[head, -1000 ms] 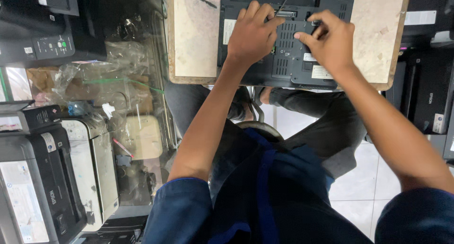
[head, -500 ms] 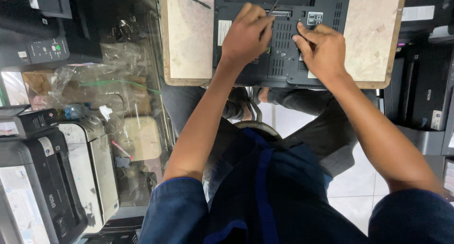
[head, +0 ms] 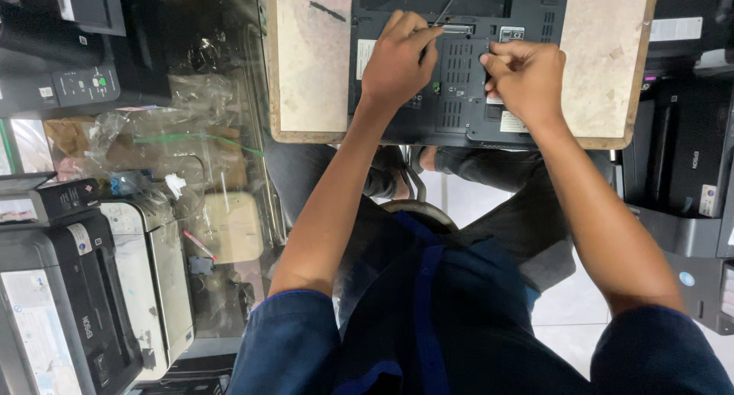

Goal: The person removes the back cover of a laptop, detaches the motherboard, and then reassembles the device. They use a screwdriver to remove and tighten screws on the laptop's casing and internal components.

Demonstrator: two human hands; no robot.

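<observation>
Head view, looking straight down over a seated person in a dark blue short-sleeved shirt. Laptop (head: 459,66), black, lies underside up on a worn pale tabletop (head: 313,74); vent grilles and pale stickers show on its base.

Left hand (head: 397,62): rests on the left half of the laptop base, fingers (head: 417,35) curled shut around a thin metal tool (head: 451,1), probably a screwdriver. The shaft runs up and to the right from the fingertips toward the far edge of the laptop. The tip's contact point is too small to make out.

Right hand (head: 527,78): knuckles bent, fingertips pressed against the base panel just right of the central grille, over a sticker. Fingers are curled close; whether they pinch anything cannot be told. The two hands are near each other, with the grille strip between them.

Surroundings: left of the left hand, beyond the tabletop edge, a glass-topped case (head: 199,158) with crumpled clear plastic. Further left and nearer the person, stacked printers (head: 69,288), black and grey-white. Right of the right hand, past the tabletop, more black printers (head: 680,158). Below the tabletop, the person's grey trousers (head: 527,227) and pale floor tiles (head: 573,303).
</observation>
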